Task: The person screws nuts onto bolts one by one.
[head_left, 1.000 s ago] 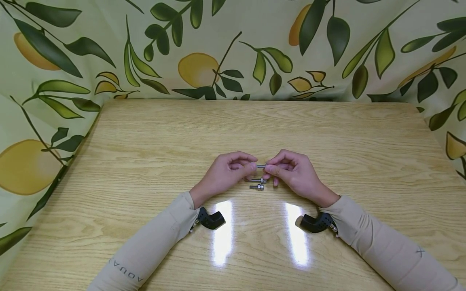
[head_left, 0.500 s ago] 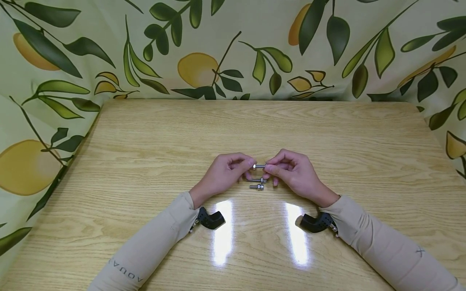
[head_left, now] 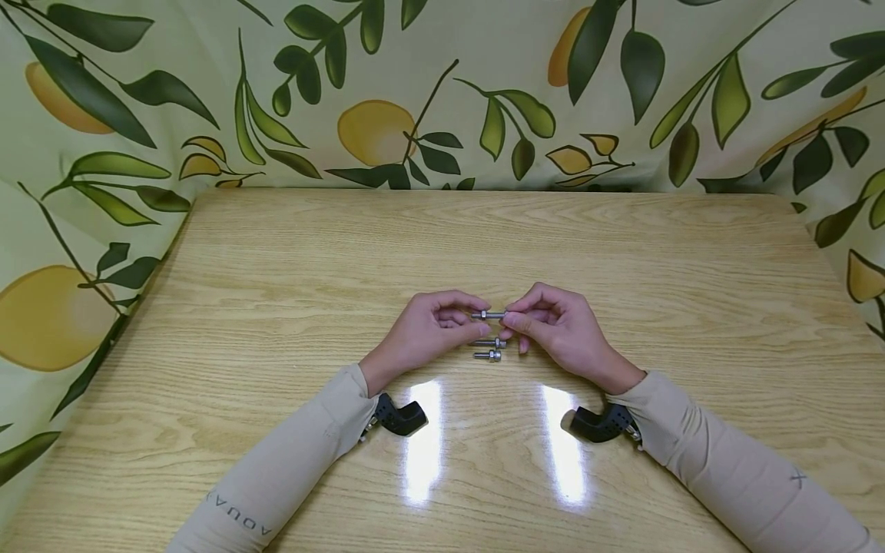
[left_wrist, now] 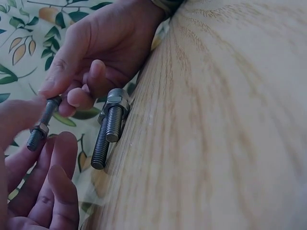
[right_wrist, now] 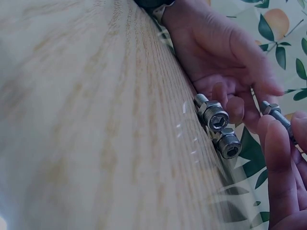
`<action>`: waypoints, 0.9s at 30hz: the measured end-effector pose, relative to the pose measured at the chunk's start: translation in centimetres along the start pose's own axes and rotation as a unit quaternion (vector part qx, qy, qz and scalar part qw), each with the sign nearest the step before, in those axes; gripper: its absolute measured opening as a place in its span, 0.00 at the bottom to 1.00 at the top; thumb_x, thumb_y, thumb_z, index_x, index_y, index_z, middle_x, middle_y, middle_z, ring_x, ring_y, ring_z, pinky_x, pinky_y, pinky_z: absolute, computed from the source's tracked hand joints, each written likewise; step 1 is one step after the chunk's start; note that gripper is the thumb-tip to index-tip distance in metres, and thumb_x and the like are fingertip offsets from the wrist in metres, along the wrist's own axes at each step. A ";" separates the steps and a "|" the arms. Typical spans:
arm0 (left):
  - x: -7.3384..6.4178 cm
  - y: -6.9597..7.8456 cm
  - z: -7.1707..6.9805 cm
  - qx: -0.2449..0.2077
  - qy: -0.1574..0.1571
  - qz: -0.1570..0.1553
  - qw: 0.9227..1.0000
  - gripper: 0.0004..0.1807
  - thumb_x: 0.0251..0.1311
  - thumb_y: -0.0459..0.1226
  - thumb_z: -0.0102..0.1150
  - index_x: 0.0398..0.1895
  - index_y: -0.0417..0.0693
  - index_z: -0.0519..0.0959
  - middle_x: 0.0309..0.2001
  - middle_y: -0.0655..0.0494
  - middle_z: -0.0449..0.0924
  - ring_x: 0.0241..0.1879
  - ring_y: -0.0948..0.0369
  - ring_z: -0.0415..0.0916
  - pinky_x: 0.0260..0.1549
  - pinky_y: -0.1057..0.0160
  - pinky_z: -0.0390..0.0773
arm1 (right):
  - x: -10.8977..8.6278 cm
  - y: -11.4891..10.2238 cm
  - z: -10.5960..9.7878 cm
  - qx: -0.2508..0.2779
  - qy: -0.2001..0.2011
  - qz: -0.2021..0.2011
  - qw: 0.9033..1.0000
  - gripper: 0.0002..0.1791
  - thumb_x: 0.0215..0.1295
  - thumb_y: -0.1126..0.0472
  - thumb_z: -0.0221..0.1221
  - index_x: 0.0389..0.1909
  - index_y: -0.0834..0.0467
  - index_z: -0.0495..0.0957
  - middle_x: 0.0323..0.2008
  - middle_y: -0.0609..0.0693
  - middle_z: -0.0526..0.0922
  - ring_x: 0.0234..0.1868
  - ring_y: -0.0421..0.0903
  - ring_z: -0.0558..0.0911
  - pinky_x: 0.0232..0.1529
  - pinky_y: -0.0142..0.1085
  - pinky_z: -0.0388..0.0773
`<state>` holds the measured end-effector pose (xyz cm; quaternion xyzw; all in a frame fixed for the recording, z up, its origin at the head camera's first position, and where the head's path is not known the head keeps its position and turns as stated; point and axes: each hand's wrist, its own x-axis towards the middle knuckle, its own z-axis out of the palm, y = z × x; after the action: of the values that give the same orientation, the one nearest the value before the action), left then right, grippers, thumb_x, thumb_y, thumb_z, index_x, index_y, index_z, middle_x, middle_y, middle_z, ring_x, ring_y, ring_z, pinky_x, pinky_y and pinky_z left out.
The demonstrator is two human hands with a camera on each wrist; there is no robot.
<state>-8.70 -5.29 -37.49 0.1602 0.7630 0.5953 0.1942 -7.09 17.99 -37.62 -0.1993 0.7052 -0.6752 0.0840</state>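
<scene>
My right hand (head_left: 563,330) pinches the head end of a metal socket-head bolt (left_wrist: 46,115) between thumb and fingers. The bolt lies level, its threaded end pointing left, with a hex nut (right_wrist: 271,108) partway along the thread. My left hand (head_left: 432,326) surrounds that threaded end, thumb below and fingers above in the head view. Its thumb stands apart from the nut; whether a fingertip touches the nut I cannot tell. Just in front, two more bolts with nuts lie side by side on the table: a longer bolt (head_left: 487,342) and a shorter bolt (head_left: 487,355).
The wood-grain table (head_left: 311,253) extends around both hands. Behind and to the sides hangs a cloth (head_left: 498,46) printed with leaves and fruit. Black wrist devices (head_left: 402,415) sit at both cuffs, near the tabletop.
The left thumb and fingers moved over the nut, covering and uncovering it, and have now spread apart, showing the nut and bolt tip. The right hand stays in place on the bolt.
</scene>
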 end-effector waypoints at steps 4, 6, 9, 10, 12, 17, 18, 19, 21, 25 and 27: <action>0.0 0.2 0.0 0.005 0.005 -0.005 1.000 0.14 0.64 0.50 0.60 0.46 0.56 0.84 0.30 0.52 0.87 0.30 0.60 0.83 0.28 0.66 0.78 | 0.0 0.0 0.0 0.000 -0.002 0.001 1.000 0.06 0.65 0.68 0.60 0.39 0.67 0.76 0.30 0.62 0.87 0.25 0.48 0.86 0.23 0.38 0.81; 0.0 0.2 0.0 0.001 0.003 -0.003 1.000 0.13 0.65 0.49 0.59 0.45 0.56 0.84 0.31 0.52 0.87 0.30 0.60 0.84 0.28 0.65 0.79 | 0.0 0.1 0.0 -0.002 -0.002 -0.001 1.000 0.06 0.65 0.68 0.60 0.39 0.67 0.76 0.30 0.62 0.87 0.25 0.49 0.85 0.23 0.38 0.81; 0.0 0.1 0.0 0.003 0.001 0.003 1.000 0.11 0.62 0.46 0.64 0.45 0.56 0.83 0.32 0.52 0.88 0.31 0.60 0.85 0.30 0.66 0.80 | 0.0 0.1 0.0 -0.010 -0.003 -0.003 1.000 0.05 0.65 0.68 0.60 0.39 0.66 0.76 0.30 0.63 0.87 0.23 0.49 0.84 0.23 0.38 0.81; 0.0 0.0 0.0 0.002 0.000 0.004 1.000 0.12 0.60 0.45 0.65 0.46 0.56 0.83 0.33 0.53 0.88 0.32 0.60 0.85 0.31 0.67 0.80 | 0.0 0.1 0.0 -0.011 -0.004 -0.003 1.000 0.05 0.65 0.68 0.60 0.39 0.66 0.76 0.30 0.63 0.87 0.23 0.49 0.84 0.23 0.38 0.81; 0.0 -0.1 0.0 0.002 -0.001 0.010 1.000 0.14 0.58 0.43 0.68 0.48 0.56 0.82 0.34 0.53 0.88 0.33 0.60 0.85 0.32 0.68 0.79 | 0.0 0.1 0.0 -0.012 -0.003 -0.002 1.000 0.05 0.65 0.68 0.60 0.39 0.66 0.76 0.30 0.64 0.87 0.24 0.49 0.84 0.23 0.38 0.81; 0.0 -0.1 0.0 -0.006 -0.004 0.011 1.000 0.17 0.57 0.42 0.68 0.51 0.54 0.82 0.34 0.53 0.88 0.33 0.60 0.85 0.30 0.70 0.77 | 0.0 0.0 0.1 -0.009 -0.001 -0.001 1.000 0.06 0.65 0.68 0.60 0.39 0.66 0.76 0.29 0.63 0.87 0.24 0.50 0.85 0.23 0.38 0.81; 0.0 -0.1 0.0 -0.007 -0.004 0.010 1.000 0.18 0.57 0.42 0.68 0.51 0.54 0.82 0.34 0.53 0.88 0.33 0.60 0.84 0.30 0.70 0.77 | 0.0 0.0 0.1 -0.009 -0.001 -0.001 1.000 0.06 0.65 0.68 0.60 0.39 0.66 0.76 0.29 0.63 0.87 0.24 0.50 0.85 0.23 0.38 0.81; 0.0 -0.1 0.0 -0.008 -0.005 0.009 1.000 0.18 0.57 0.43 0.68 0.51 0.54 0.82 0.34 0.53 0.88 0.32 0.60 0.84 0.30 0.69 0.77 | 0.0 0.0 0.1 -0.010 -0.001 -0.002 1.000 0.06 0.65 0.68 0.60 0.39 0.66 0.76 0.29 0.63 0.87 0.24 0.50 0.85 0.23 0.38 0.81; -0.1 0.0 -0.1 -0.004 -0.003 0.007 1.000 0.17 0.58 0.44 0.68 0.50 0.55 0.82 0.33 0.53 0.87 0.31 0.61 0.83 0.30 0.68 0.77 | 0.0 0.0 0.1 -0.011 -0.001 -0.003 1.000 0.05 0.65 0.68 0.60 0.39 0.66 0.76 0.29 0.61 0.87 0.23 0.50 0.84 0.23 0.38 0.81; 0.0 0.1 -0.1 0.006 0.003 0.003 1.000 0.14 0.62 0.48 0.63 0.48 0.56 0.83 0.33 0.54 0.88 0.33 0.61 0.84 0.32 0.67 0.79 | 0.0 0.0 0.0 -0.009 -0.002 -0.005 1.000 0.05 0.65 0.68 0.60 0.39 0.66 0.76 0.29 0.58 0.88 0.24 0.50 0.85 0.23 0.38 0.81; 0.0 0.1 -0.1 0.011 0.004 0.001 1.000 0.13 0.64 0.50 0.60 0.47 0.56 0.83 0.32 0.54 0.88 0.33 0.61 0.85 0.32 0.66 0.78 | 0.0 0.1 0.0 -0.008 -0.003 -0.006 1.000 0.05 0.65 0.68 0.61 0.39 0.66 0.76 0.29 0.56 0.88 0.25 0.50 0.85 0.23 0.38 0.81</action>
<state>-8.79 -5.35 -37.36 0.1609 0.7701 0.5877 0.1886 -7.11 18.00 -37.73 -0.2056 0.7092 -0.6696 0.0805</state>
